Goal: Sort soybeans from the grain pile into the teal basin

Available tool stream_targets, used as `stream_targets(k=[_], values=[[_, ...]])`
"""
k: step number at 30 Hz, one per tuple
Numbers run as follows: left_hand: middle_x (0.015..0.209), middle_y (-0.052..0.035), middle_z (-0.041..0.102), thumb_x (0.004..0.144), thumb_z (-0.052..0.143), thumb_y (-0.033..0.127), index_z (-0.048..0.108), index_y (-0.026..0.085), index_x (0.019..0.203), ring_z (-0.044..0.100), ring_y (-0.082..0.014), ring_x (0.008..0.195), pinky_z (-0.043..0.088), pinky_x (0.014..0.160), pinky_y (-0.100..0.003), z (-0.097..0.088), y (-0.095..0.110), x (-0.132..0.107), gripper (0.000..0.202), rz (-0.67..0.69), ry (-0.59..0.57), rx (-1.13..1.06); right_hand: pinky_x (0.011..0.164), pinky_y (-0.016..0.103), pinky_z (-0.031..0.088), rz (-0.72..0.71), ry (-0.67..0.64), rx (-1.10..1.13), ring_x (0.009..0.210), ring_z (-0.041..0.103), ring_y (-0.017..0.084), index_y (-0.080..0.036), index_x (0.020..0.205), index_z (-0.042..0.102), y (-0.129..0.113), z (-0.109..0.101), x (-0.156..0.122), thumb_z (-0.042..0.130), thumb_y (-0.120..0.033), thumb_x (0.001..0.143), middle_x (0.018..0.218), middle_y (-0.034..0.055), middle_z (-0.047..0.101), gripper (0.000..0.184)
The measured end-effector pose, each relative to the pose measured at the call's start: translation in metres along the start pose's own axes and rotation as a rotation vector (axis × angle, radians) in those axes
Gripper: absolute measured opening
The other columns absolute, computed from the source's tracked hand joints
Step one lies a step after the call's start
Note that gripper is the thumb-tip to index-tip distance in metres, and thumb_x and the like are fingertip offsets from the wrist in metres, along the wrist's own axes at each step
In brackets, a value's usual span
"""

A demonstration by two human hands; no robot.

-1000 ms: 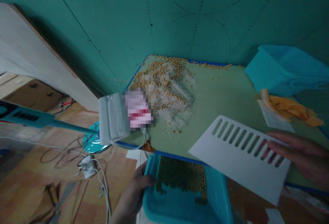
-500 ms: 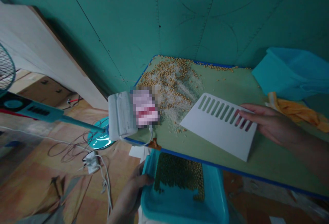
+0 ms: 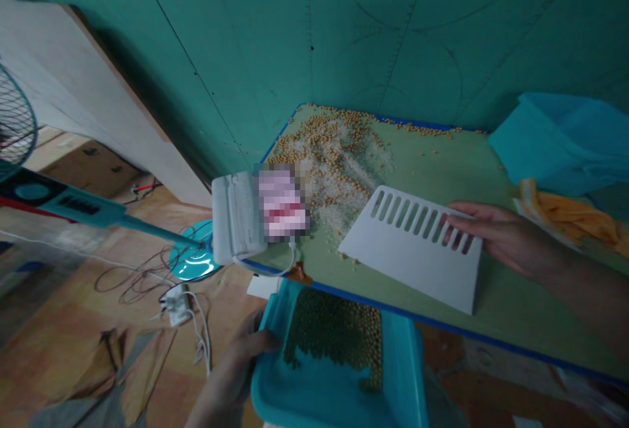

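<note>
My right hand (image 3: 496,236) grips the slotted end of a white plastic scraper (image 3: 413,248) that rests on the green table top (image 3: 432,172), its left edge close to a heap of soybeans mixed with white grains (image 3: 331,153). A few beans lie by the scraper's lower left corner. My left hand (image 3: 230,372) holds the left rim of a teal plastic tray (image 3: 314,395) just below the table's front edge. The tray holds a layer of soybeans (image 3: 337,339).
A white device with a cable (image 3: 240,218) overhangs the table's left front corner. A teal bag (image 3: 565,143) and an orange cloth (image 3: 572,218) lie at the right. A teal stand fan (image 3: 73,202), cables and a power plug (image 3: 177,303) occupy the floor at left.
My right hand has carried the scraper left across the table towards the bean heap. The tray has shifted slightly left and lower under the edge.
</note>
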State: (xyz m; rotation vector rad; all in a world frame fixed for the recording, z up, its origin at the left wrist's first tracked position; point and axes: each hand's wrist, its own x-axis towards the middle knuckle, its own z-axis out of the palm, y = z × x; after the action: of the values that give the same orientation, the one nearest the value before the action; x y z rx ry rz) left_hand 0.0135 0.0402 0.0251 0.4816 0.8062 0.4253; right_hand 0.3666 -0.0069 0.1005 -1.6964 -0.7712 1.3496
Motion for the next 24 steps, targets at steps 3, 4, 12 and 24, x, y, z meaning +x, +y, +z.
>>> stream_targets(k=[3,4,12,24], values=[[0.055,0.0010,0.069,0.052,0.057,0.006,0.066,0.026,0.095,0.063,-0.0163,0.048,0.052,0.050,-0.024,0.000,0.000,0.000,0.048,0.007,-0.005,0.008,0.053,0.019,0.041,-0.011,-0.026,-0.024,0.055,0.054,0.010,-0.024,0.071,0.060,0.002,0.001,-0.001,0.065,-0.043,0.063,0.059,-0.0053,0.059,0.021],[0.054,0.0010,0.069,0.052,0.057,0.005,0.066,0.025,0.096,0.063,-0.0159,0.047,0.051,0.049,-0.023,-0.001,0.000,0.001,0.049,0.008,0.000,0.013,0.053,0.019,0.041,-0.014,-0.032,-0.030,0.054,0.054,0.010,-0.024,0.071,0.060,0.002,0.001,-0.001,0.064,-0.043,0.063,0.059,-0.0052,0.059,0.021],[0.052,0.0010,0.068,0.052,0.056,0.004,0.061,0.023,0.103,0.063,-0.0163,0.048,0.051,0.048,-0.023,-0.002,-0.001,0.002,0.055,0.014,-0.021,0.008,0.052,0.023,0.041,-0.011,-0.044,-0.060,0.054,0.055,0.012,-0.022,0.078,0.060,0.002,0.006,-0.004,0.063,-0.042,0.064,0.060,-0.0033,0.060,0.025],[0.053,0.0003,0.068,0.051,0.055,0.006,0.061,0.021,0.104,0.063,-0.0188,0.049,0.052,0.050,-0.028,0.003,0.000,-0.002,0.056,-0.012,0.046,0.070,0.051,0.022,0.041,-0.028,-0.089,-0.078,0.053,0.055,0.011,-0.022,0.076,0.062,-0.004,0.020,-0.007,0.061,-0.043,0.066,0.060,-0.0029,0.062,0.023]])
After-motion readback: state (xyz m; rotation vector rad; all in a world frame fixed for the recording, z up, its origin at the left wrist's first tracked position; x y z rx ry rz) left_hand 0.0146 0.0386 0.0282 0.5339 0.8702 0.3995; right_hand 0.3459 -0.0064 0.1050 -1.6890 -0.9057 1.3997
